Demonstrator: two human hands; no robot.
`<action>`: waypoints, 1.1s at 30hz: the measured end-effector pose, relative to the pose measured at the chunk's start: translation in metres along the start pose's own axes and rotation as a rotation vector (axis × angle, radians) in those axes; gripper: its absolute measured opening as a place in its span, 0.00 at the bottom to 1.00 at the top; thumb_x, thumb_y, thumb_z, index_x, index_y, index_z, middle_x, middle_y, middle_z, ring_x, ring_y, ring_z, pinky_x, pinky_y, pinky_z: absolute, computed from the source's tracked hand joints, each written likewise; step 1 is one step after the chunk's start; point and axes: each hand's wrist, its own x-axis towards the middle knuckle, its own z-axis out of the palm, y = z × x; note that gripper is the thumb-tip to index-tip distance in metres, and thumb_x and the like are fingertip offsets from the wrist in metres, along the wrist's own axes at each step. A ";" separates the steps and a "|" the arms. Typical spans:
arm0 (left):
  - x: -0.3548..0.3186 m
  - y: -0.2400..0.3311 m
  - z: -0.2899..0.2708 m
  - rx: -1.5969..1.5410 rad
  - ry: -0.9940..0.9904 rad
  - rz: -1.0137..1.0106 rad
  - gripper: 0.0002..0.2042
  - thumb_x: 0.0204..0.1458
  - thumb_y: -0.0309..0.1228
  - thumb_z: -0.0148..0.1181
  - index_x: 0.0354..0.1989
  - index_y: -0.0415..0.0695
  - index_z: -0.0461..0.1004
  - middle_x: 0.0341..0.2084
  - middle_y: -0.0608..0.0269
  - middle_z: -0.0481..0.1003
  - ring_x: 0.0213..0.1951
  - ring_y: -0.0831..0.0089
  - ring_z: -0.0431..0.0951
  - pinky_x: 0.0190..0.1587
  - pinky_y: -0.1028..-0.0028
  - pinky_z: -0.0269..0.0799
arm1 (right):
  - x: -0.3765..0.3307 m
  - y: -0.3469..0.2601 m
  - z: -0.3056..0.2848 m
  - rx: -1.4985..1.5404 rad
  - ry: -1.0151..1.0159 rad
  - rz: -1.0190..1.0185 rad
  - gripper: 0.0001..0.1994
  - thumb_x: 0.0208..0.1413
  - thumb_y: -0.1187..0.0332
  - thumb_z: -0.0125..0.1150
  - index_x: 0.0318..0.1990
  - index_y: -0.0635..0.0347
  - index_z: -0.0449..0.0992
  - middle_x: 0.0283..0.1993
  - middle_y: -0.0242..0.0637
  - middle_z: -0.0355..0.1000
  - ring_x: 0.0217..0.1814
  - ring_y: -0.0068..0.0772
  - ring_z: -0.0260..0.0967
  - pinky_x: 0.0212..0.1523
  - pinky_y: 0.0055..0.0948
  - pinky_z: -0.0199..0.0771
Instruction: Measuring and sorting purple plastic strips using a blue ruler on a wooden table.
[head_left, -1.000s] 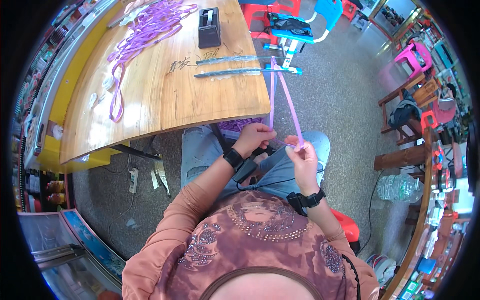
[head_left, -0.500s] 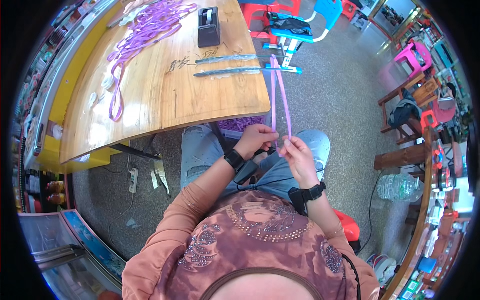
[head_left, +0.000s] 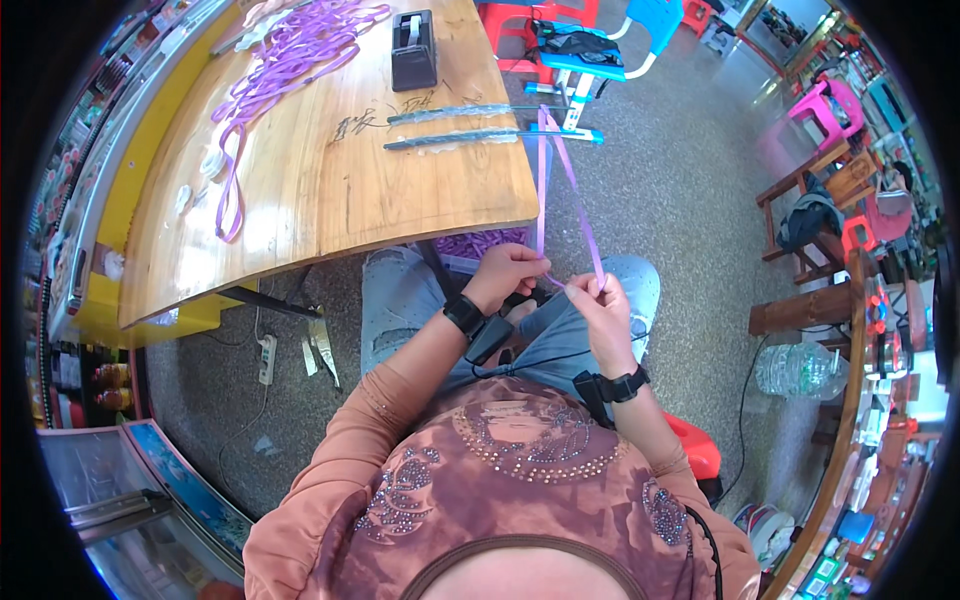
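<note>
A narrow purple ribbon (head_left: 543, 180) is looped over one of two thin dark rods (head_left: 460, 137) taped to the table, where the rod juts past the right edge. Its two strands come down toward me in a narrow V. My left hand (head_left: 503, 275) pinches the left strand below the table corner. The other strand is gripped by my right hand (head_left: 604, 308), a little lower and to the right, thumb against fingers. A short length of ribbon runs between the hands above my lap.
On the wooden table (head_left: 300, 200) lie a tangle of purple ribbon (head_left: 290, 70) and a black tape dispenser (head_left: 414, 55). Under its edge stands a tub of purple pieces (head_left: 475, 243). A blue chair (head_left: 590, 65) is beyond; a large plastic bottle (head_left: 800, 371) stands at right.
My right hand has moved slightly right, away from the left hand, spreading the ribbon strands wider. My left hand has barely shifted and still pinches its strand.
</note>
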 end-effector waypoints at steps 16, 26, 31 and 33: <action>-0.008 0.003 0.006 0.030 -0.023 0.005 0.07 0.52 0.32 0.65 0.33 0.42 0.78 0.22 0.71 0.74 0.22 0.83 0.72 0.25 0.82 0.69 | 0.014 -0.012 0.008 0.416 0.173 0.234 0.10 0.60 0.69 0.58 0.46 0.63 0.75 0.34 0.32 0.74 0.31 0.20 0.68 0.38 0.21 0.70; -0.007 0.007 0.013 0.027 -0.038 0.026 0.07 0.52 0.31 0.64 0.34 0.41 0.78 0.21 0.71 0.75 0.21 0.84 0.72 0.23 0.83 0.67 | -0.004 -0.009 -0.003 0.039 -0.152 0.257 0.10 0.60 0.67 0.59 0.41 0.66 0.75 0.37 0.35 0.74 0.35 0.19 0.68 0.42 0.20 0.67; -0.010 0.008 0.014 0.012 -0.032 0.012 0.07 0.52 0.31 0.64 0.33 0.41 0.78 0.21 0.71 0.75 0.21 0.84 0.72 0.23 0.83 0.68 | -0.018 -0.021 0.001 -0.111 -0.141 0.136 0.08 0.59 0.69 0.59 0.40 0.65 0.77 0.41 0.33 0.74 0.39 0.19 0.68 0.46 0.22 0.65; -0.009 0.007 0.014 0.009 -0.032 0.010 0.06 0.51 0.31 0.64 0.33 0.41 0.78 0.21 0.71 0.75 0.21 0.84 0.72 0.24 0.83 0.68 | -0.019 -0.025 0.002 -0.136 -0.122 0.045 0.06 0.58 0.71 0.60 0.40 0.64 0.77 0.42 0.32 0.75 0.43 0.20 0.68 0.49 0.23 0.65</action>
